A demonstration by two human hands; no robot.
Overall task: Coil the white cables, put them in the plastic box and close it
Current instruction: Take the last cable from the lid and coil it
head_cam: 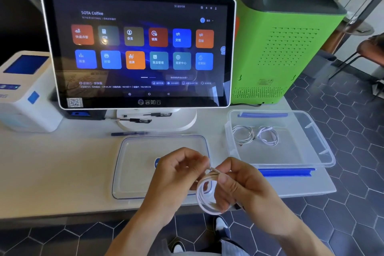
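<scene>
Both hands meet low in the view, just off the front edge of the counter (52, 172), working one white cable (204, 197) that hangs as a coil of several loops between them. The right hand (245, 189) has its fingers through the coil and its thumb pressed on the top of the loops, so its grip is clamped on the cable; the left hand (178, 172) pinches the cable's end where it meets the coil, at about 11 o'clock on the loop, its grip also closed on the cable. Behind the hands, at 12 o'clock, the clear lid (133, 164) lies flat on the counter, blue-edged. The plastic box (311, 143) stands open at 2 o'clock from the hands, just beside the lid, with blue latches front and back; two coiled cables (255, 135) already lie side by side on its floor toward the far left corner. Farther back stand a touchscreen terminal (141, 48), a green machine (280, 48) at 1 o'clock, a white printer (27, 93) at 10 o'clock, and pens (133, 120) by the terminal's foot.
</scene>
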